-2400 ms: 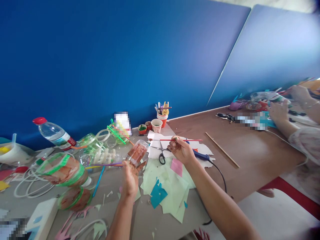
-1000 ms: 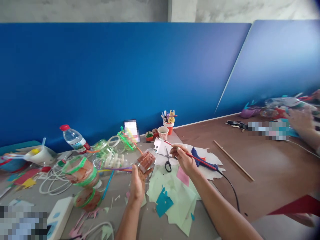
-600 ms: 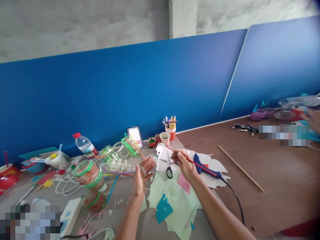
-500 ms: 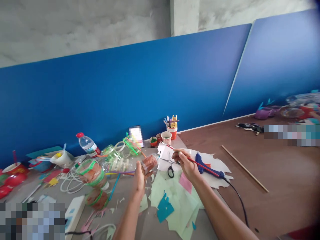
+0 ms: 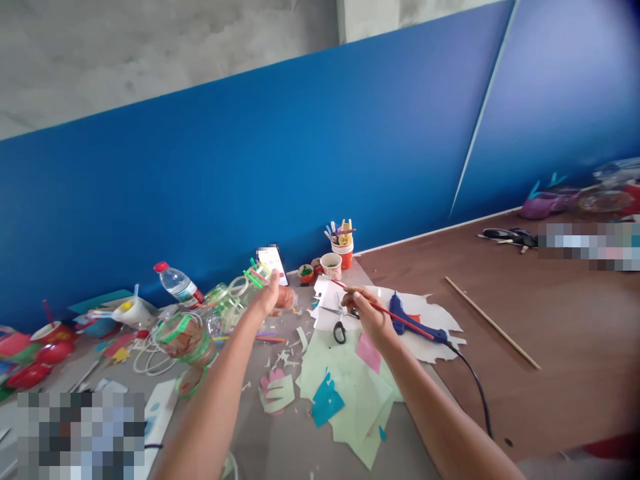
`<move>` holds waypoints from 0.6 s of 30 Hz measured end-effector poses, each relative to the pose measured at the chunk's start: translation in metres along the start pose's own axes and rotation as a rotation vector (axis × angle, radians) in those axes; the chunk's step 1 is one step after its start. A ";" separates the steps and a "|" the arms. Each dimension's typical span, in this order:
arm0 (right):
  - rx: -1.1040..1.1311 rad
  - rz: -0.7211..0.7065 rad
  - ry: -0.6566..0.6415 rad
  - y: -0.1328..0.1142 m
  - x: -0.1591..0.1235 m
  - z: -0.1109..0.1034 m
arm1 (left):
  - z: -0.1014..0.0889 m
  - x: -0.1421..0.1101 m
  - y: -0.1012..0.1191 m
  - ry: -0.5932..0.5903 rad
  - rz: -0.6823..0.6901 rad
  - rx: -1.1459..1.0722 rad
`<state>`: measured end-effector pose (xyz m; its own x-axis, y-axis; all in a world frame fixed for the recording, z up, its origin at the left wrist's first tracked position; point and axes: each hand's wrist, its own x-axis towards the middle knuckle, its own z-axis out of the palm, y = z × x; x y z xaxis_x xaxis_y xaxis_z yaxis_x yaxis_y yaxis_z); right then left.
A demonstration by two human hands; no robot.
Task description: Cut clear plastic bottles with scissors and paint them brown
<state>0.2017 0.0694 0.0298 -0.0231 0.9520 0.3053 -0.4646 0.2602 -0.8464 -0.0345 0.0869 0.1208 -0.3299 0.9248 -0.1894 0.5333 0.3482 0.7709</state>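
Observation:
My left hand (image 5: 270,292) is stretched out toward the back of the table, its fingers mostly hidden behind the palm. It grips a small clear plastic cup-like piece coated reddish brown (image 5: 287,298). Between the fingers of my right hand (image 5: 367,312) is a thin paintbrush with a red handle (image 5: 407,323), its tip pointing up and left. Below that hand, black-handled scissors (image 5: 340,331) lie on white paper (image 5: 325,303). A blue glue gun (image 5: 399,310) rests just to its right. A paper cup (image 5: 331,265) and a small pot of green paint (image 5: 305,272) stand near the brush tip.
Pale green paper sheets (image 5: 345,393) cover the middle front. Left are clear bottles, a red-capped water bottle (image 5: 176,283) and a brown-painted container with green bands (image 5: 183,340). A phone (image 5: 273,262) leans at the blue partition (image 5: 225,180). A wooden stick (image 5: 493,323) lies right.
My left hand has moved forward and slightly left with the brown-coated piece, away from the brush. My right hand still holds the paintbrush, nearly in place. The view has shifted slightly.

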 end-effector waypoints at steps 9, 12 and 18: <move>-0.044 -0.006 0.026 -0.008 0.001 0.002 | -0.016 0.018 -0.006 -0.125 -0.162 0.169; -0.048 -0.005 0.024 -0.007 0.001 0.001 | -0.021 0.024 -0.005 -0.153 -0.157 0.214; -0.028 0.016 0.019 -0.001 0.003 0.000 | -0.027 0.026 0.000 -0.175 -0.138 0.304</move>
<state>0.2017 0.0715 0.0314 -0.0136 0.9590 0.2832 -0.4391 0.2488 -0.8633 -0.0644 0.1068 0.1320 -0.2910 0.8689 -0.4004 0.7088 0.4769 0.5197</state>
